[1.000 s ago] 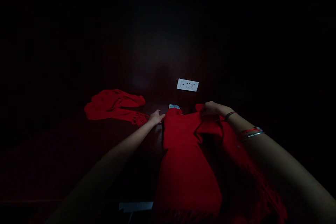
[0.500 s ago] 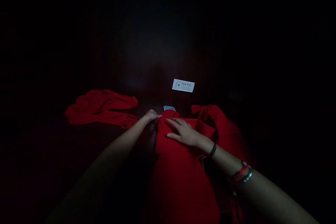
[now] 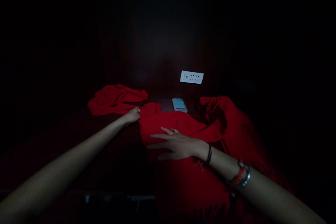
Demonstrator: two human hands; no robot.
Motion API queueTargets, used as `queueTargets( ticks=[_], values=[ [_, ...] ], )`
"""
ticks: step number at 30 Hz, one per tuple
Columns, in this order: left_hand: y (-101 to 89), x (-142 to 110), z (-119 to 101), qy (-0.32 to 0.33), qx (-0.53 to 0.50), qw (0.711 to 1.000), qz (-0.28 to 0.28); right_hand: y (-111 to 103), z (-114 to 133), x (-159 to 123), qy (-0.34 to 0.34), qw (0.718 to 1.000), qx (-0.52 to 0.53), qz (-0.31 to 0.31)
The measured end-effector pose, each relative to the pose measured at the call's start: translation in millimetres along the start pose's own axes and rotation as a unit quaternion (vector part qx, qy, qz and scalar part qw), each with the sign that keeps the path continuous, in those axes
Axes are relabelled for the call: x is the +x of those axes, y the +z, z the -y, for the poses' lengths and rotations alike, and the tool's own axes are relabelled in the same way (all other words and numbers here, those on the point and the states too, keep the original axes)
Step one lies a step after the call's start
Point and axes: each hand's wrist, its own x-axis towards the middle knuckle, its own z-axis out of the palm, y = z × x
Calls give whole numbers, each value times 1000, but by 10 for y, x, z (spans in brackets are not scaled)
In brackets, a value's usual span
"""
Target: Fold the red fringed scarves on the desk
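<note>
Looks like we're smoothing: our left hand (image 3: 133, 114) is pinched on the scarf (image 3: 189, 126), right hand (image 3: 181, 145) splayed over it. Next move probably needs that edge held taut.

Solid red is noted on the scarf (image 3: 156, 122) under the right hand (image 3: 177, 146) and on the cloth (image 3: 118, 93) beyond the left hand (image 3: 132, 115); beyond both, white with dark slots is recorded on the socket plate (image 3: 191, 77).

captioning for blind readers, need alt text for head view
A person's left hand holds the edge of a red fringed cloth, the right hand spread over it. Bunched red cloth lies farther left; a white socket plate shows behind.
</note>
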Motion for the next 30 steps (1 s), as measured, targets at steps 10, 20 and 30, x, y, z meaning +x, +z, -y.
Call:
queueTargets(
  ticks=[10,20,30],
  values=[
    [-57,132,-174,127,-90,987,47,143,7,527,118,976,-42,-177],
    [-139,360,18,225,9,973,-57,347,204,365,117,985,-53,-116],
    [-194,203,177,200,45,978,34,224,160,412,53,963,-43,-261]
  ],
)
